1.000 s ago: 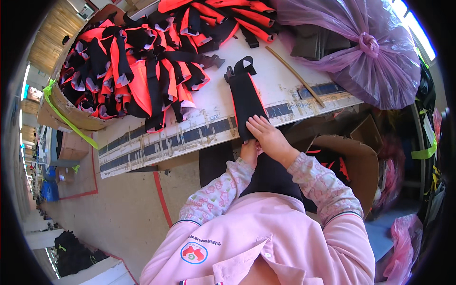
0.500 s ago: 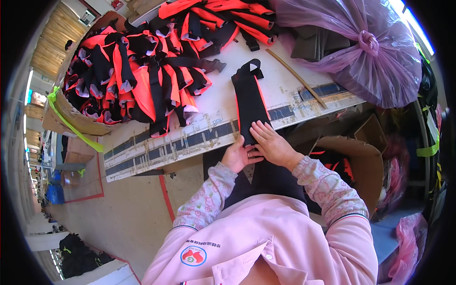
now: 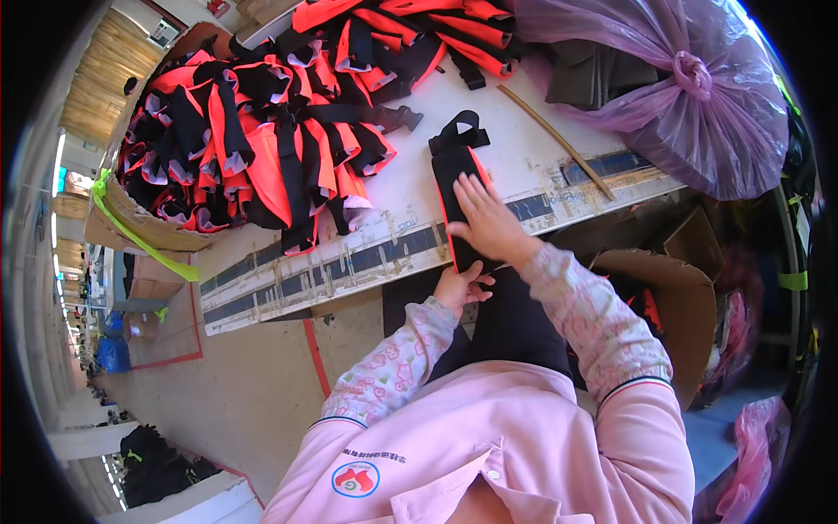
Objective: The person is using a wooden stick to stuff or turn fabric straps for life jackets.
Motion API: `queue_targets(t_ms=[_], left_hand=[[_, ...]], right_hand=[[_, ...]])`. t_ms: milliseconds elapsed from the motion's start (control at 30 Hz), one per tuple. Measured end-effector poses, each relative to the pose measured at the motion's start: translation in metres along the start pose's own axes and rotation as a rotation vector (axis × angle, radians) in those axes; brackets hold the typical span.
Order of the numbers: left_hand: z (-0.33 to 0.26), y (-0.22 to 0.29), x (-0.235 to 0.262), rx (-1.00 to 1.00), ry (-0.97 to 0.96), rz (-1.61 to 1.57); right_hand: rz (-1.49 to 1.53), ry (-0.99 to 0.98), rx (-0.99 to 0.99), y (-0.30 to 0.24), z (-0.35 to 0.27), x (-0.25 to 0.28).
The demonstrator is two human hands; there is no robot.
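Now the right hand (image 3: 485, 220) lies flat, fingers spread, higher on the black pad (image 3: 461, 201) than half a second ago, when both hands met at the table's near edge; the left hand (image 3: 461, 286) has dropped to that edge and curls at the pad's lower end, though whether it pinches the fabric cannot be told. Judged from this, the pad is being smoothed and drawn along the table (image 3: 384, 253), on which it lies lengthwise with a red rim showing on its left side and a looped strap (image 3: 460, 133) at its far end. Left of it a heap of red-and-black pieces (image 3: 262, 148) crowds the tabletop; to the right lie a wooden stick (image 3: 559, 140) and a tied purple bag (image 3: 672, 87), and an open carton (image 3: 672, 297) stands below the table edge.
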State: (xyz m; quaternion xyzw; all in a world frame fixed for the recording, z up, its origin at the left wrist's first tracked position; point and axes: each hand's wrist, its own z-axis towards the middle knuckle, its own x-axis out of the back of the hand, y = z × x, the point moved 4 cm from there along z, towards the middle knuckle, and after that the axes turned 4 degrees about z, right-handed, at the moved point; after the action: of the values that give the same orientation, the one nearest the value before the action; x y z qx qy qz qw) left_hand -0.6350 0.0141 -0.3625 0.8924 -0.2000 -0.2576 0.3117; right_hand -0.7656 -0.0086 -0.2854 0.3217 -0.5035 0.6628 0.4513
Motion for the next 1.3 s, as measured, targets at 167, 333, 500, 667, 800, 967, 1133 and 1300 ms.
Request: queue_targets(t_ms=[167, 333, 500, 667, 800, 967, 1133, 1300], left_hand=[[0.004, -0.001, -0.005, -0.073, 0.025, 0.042], [0.005, -0.010, -0.008, -0.102, 0.069, 0.063], [-0.002, -0.013, -0.001, -0.090, 0.080, -0.080], [-0.004, -0.009, -0.006, 0.051, 0.033, -0.232], [-0.013, -0.003, -0.020, 0.064, -0.038, -0.251], [-0.050, 0.037, -0.061, -0.193, -0.380, -0.229], [-0.043, 0.074, -0.047, -0.332, -0.532, -0.355], [-0.068, 0.115, -0.074, -0.551, -0.654, -0.475]], right_hand=[[0.089, -0.011, -0.108, 0.026, 0.050, -0.019], [0.102, -0.075, -0.269, 0.058, 0.077, -0.031], [-0.051, -0.043, -0.042, 0.000, 0.018, 0.010], [-0.133, -0.063, 0.031, -0.039, -0.089, 0.051], [-0.078, 0.119, 0.060, -0.033, -0.099, 0.056], [0.653, 0.605, -0.315, 0.010, -0.097, 0.067], [1.669, 0.659, -0.546, 0.010, -0.110, 0.109], [1.867, 0.558, -0.889, -0.002, -0.166, 0.079]])
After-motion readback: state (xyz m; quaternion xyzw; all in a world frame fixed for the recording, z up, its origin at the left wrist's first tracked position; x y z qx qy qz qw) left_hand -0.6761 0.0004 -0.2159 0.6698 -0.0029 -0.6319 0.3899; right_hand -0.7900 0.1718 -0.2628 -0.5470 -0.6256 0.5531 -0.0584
